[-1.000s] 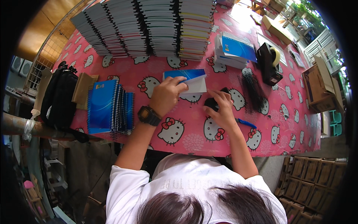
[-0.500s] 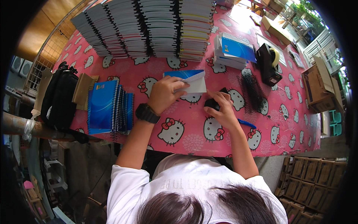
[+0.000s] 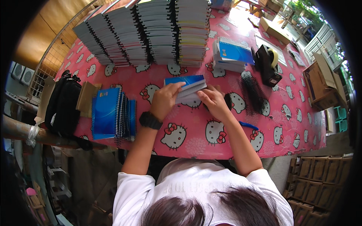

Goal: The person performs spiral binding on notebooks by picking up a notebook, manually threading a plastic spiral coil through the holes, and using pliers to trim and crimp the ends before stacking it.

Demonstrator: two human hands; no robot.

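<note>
A small blue-covered booklet (image 3: 187, 78) lies on the table in front of me, its white pages bent up at the right side. My left hand (image 3: 168, 98), with a black watch on the wrist, grips its left part with the fingers over the cover. My right hand (image 3: 215, 101) is closed at the lower right corner of the loose pages, fingertips against the paper. Partly hidden beneath and beside that hand is a small black object (image 3: 227, 101) whose kind I cannot make out.
Tall stacks of bound books (image 3: 156, 34) stand at the back. Blue spiral notebooks (image 3: 107, 113) are piled left, more notebooks (image 3: 235, 52) back right. Near them are a tape dispenser (image 3: 268, 66), black binding coils (image 3: 253, 94), a blue pen (image 3: 249, 125), a black bag (image 3: 62, 105) and a carton (image 3: 324, 83).
My right hand has moved left and up from the black object to the page corner. The pages are now bent up more, and the left hand has shifted slightly lower on the booklet.
</note>
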